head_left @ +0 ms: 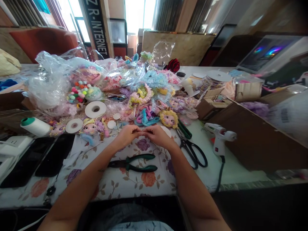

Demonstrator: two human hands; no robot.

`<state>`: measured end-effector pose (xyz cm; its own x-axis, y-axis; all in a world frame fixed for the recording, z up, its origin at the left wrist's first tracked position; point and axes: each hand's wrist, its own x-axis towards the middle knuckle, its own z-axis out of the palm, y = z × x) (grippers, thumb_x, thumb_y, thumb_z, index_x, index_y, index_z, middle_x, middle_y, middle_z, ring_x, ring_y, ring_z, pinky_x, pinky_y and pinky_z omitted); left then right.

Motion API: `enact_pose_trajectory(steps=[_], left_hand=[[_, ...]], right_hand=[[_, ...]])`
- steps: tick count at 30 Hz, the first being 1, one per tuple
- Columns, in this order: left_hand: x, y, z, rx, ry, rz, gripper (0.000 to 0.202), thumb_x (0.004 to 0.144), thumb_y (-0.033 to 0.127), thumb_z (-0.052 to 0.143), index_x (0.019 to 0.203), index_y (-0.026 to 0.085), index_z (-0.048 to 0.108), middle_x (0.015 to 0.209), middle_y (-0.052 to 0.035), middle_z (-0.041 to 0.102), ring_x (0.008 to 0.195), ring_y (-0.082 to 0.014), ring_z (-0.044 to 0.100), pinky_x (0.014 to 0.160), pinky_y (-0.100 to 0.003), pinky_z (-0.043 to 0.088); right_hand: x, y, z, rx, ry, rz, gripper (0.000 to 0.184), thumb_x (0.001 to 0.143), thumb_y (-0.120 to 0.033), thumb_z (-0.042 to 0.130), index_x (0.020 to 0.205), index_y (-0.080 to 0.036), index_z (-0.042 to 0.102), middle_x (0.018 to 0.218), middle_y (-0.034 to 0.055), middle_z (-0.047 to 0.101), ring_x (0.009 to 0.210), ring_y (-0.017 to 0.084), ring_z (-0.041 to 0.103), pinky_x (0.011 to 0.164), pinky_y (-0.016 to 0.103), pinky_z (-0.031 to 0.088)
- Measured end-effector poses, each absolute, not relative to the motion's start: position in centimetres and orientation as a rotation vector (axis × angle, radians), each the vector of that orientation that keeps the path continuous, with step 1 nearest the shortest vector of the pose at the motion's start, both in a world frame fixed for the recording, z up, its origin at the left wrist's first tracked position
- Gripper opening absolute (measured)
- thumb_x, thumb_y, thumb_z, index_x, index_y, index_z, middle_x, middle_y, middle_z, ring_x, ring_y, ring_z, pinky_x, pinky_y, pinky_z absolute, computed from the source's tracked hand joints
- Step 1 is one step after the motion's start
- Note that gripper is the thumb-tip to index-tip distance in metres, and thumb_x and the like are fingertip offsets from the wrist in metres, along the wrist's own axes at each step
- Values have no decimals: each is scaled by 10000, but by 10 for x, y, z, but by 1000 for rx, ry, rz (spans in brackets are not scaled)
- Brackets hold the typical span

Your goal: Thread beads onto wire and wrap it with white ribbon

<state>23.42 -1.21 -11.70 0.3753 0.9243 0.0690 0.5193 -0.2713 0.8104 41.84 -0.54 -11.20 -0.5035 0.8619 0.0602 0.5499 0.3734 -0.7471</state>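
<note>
My left hand (126,134) and my right hand (158,135) meet fingertip to fingertip over the floral tablecloth (120,183), both pinched shut on something too small to make out. Green-handled pliers (134,163) lie just below the hands. Black scissors (192,150) rest right of my right hand. A small doll head with yellow hair (169,118) sits just beyond the right hand.
A white glue gun (220,138) stands at the right beside brown cardboard boxes (255,141). Piles of pastel doll trimmings in plastic bags (53,80) fill the back. Tape rolls (95,109), a thread spool (35,126) and two dark phones (40,158) lie left.
</note>
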Motion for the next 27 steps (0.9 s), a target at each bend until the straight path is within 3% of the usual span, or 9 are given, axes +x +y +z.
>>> enact_pose_trajectory(steps=[8,12,18,22,27], left_hand=[[226,-10,-122,1790,1282,722,273,790,393,547,745,143,646,605,4,546,558,-124,452,523,-233,335],[218,-9,-121,1685,1268,710,295,759,419,572,746,134,649,621,9,548,563,-110,440,546,-229,332],[201,-12,-119,1559,1355,754,351,722,473,608,765,130,668,566,30,488,517,-92,362,512,-229,282],[192,-19,-118,1528,1378,737,380,718,492,619,794,124,678,551,34,461,502,-86,324,490,-228,250],[187,-22,-122,1507,1373,737,366,704,487,636,776,131,682,625,7,552,570,-110,425,543,-226,317]], right_hand=[[430,2,-113,-1276,-2113,1041,277,825,-265,527,968,-120,714,715,44,669,583,132,557,550,217,409],[435,7,-119,-1292,-2109,812,274,849,-314,513,872,-140,723,797,55,705,699,168,610,621,234,429],[437,16,-130,-1359,-2057,619,300,857,-301,482,747,-129,701,678,54,668,631,176,578,591,255,401],[436,15,-125,-1369,-1972,527,267,851,-290,488,831,-136,705,738,61,689,671,181,596,640,267,429],[466,-19,-112,-1486,-1715,328,271,859,-346,511,893,-144,688,860,84,709,755,201,637,711,291,464]])
